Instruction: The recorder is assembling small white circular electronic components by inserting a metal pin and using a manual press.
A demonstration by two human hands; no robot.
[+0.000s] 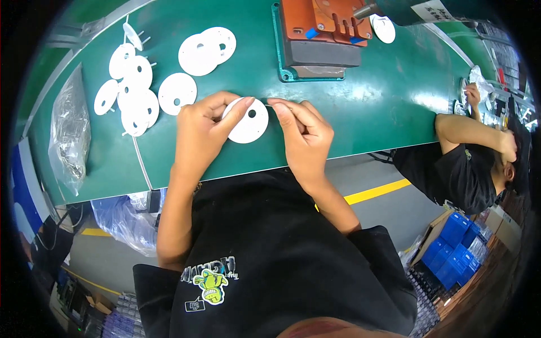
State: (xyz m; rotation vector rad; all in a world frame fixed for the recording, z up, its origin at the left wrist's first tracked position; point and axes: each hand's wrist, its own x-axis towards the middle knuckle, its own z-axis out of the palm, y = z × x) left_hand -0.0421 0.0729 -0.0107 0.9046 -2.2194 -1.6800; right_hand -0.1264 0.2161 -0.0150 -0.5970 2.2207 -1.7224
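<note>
A round white disc (247, 130) with a dark off-centre hole is gripped along its left edge by my left hand (202, 128), thumb lying on its face. My right hand (307, 132) is beside the disc's right edge, thumb and forefinger pinched together. Whatever is between those fingertips is too small to make out. Just beyond my left hand lies another white disc (173, 89) on the green table (242, 73). Two overlapping discs (197, 61) rest farther back. To the left is a loose pile of similar discs (142, 72), some with thin pins sticking out.
An orange fixture (293, 17) on a dark block stands at the back, with one white disc (384, 31) to its right. A clear plastic bag (70, 127) lies at the far left. Another person (470, 163) sits at the right. Blue boxes (451, 253) are below on that side.
</note>
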